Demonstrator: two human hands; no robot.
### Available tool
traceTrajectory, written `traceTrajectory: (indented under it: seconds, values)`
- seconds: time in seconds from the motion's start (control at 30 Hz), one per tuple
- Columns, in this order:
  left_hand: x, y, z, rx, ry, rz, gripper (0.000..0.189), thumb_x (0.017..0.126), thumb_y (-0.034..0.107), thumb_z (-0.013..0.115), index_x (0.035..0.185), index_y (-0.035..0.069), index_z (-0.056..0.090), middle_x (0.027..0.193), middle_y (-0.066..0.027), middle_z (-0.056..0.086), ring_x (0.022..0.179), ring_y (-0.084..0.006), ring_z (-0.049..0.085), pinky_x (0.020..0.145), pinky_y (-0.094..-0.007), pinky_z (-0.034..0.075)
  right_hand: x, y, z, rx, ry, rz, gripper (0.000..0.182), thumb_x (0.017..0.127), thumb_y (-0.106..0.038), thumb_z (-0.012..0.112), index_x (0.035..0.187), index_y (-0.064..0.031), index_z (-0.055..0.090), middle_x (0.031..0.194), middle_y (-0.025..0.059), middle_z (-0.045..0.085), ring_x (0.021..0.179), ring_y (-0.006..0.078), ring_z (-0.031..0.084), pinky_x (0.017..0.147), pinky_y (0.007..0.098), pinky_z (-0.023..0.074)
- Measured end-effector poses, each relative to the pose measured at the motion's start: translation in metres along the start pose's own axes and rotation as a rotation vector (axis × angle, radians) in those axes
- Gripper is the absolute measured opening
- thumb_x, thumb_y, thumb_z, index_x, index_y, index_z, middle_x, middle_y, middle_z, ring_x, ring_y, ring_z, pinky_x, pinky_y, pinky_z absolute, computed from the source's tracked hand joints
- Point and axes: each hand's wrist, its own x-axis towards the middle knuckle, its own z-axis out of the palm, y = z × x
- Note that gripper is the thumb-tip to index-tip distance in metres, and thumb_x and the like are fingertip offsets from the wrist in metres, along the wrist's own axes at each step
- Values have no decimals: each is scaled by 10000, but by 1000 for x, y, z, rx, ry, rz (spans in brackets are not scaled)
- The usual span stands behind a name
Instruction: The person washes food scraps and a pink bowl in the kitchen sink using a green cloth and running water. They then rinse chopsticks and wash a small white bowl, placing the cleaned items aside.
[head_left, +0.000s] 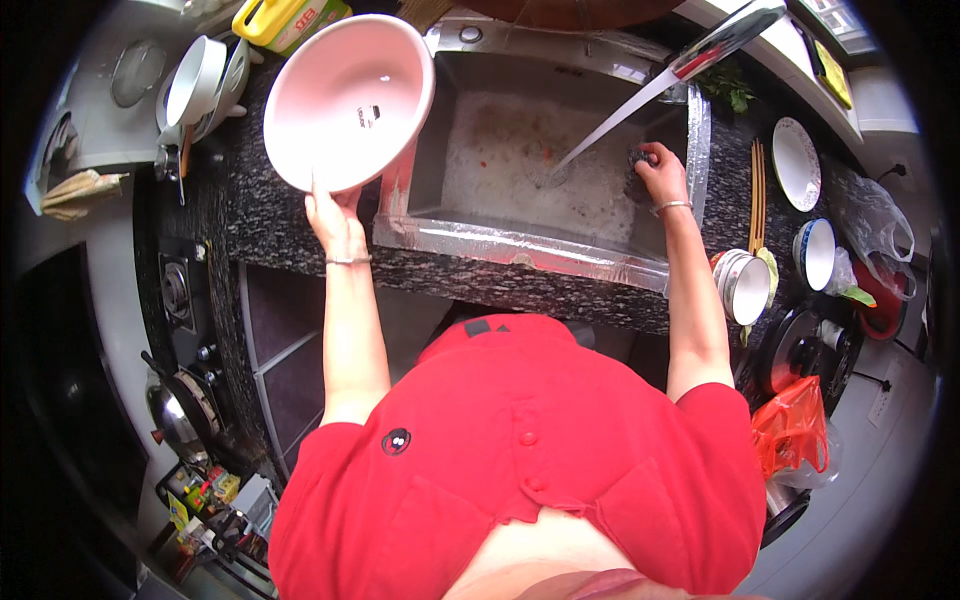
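A pale pink plastic basin (345, 67) is tilted at the left side of the sink, its inside turned up towards me. My left hand (337, 225) grips its near rim. Over the right side of the stainless-steel sink (502, 202), my right hand (665, 176) is closed around a dark, mesh-like bundle (636, 180), perhaps a scouring pad; the fingers partly hide it. From the faucet (724, 45), a stream of water (619, 120) runs into the sink. Small orange-red scraps and dark specks lie on the wet sink floor.
Right of the sink are chopsticks (757, 195), an oval plate (796, 165), stacked bowls (744, 289) and a blue-rimmed bowl (815, 253). A yellow detergent jug (281, 22) stands behind the basin. White bowls (196, 79) sit at left, above a gas burner (175, 289). Silvery tape (480, 240) edges the sink.
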Motion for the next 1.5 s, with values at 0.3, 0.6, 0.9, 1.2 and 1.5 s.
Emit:
traceTrajectory:
  seconds: [0.3, 0.6, 0.9, 1.2, 1.5]
  values:
    - [-4, -1, -13, 17, -27, -46, 268, 893, 287, 512, 997, 49, 443, 851, -85, 563, 692, -200, 582, 682, -349, 493, 39, 3, -81, -745, 485, -22, 374, 667, -182, 655, 1032, -139, 588, 1013, 96, 546, 938, 265, 524, 794, 402, 440]
    - [-34, 1, -12, 61, -18, -25, 212, 884, 240, 533, 929, 51, 448, 769, -66, 529, 659, -186, 552, 689, -325, 485, 45, -30, 27, -127, 656, -213, 598, 748, -84, 560, 1287, -60, 303, 1008, 202, 529, 875, 366, 576, 731, 428, 461]
    - [-44, 2, -24, 59, 3, -83, 118, 878, 160, 532, 879, 59, 471, 745, -69, 555, 662, -198, 573, 741, -361, 502, 15, 48, 142, 65, -223, 71, 183, 732, -179, 623, 887, -85, 642, 839, 139, 646, 798, 281, 623, 684, 365, 478]
    - [-55, 15, -21, 126, -26, -75, 68, 894, 114, 500, 874, 66, 455, 747, -44, 524, 649, -150, 538, 772, -350, 494, 32, 10, 240, -438, -305, -68, 205, 765, -186, 557, 911, -50, 605, 904, 166, 628, 859, 335, 607, 728, 418, 500]
    - [-60, 19, -14, 299, -81, 13, 71, 885, 88, 507, 895, 59, 443, 750, -44, 510, 652, -133, 536, 802, -347, 481, 36, 3, 235, -610, -423, -175, 241, 772, -205, 549, 967, -64, 543, 886, 174, 627, 849, 337, 610, 719, 438, 498]
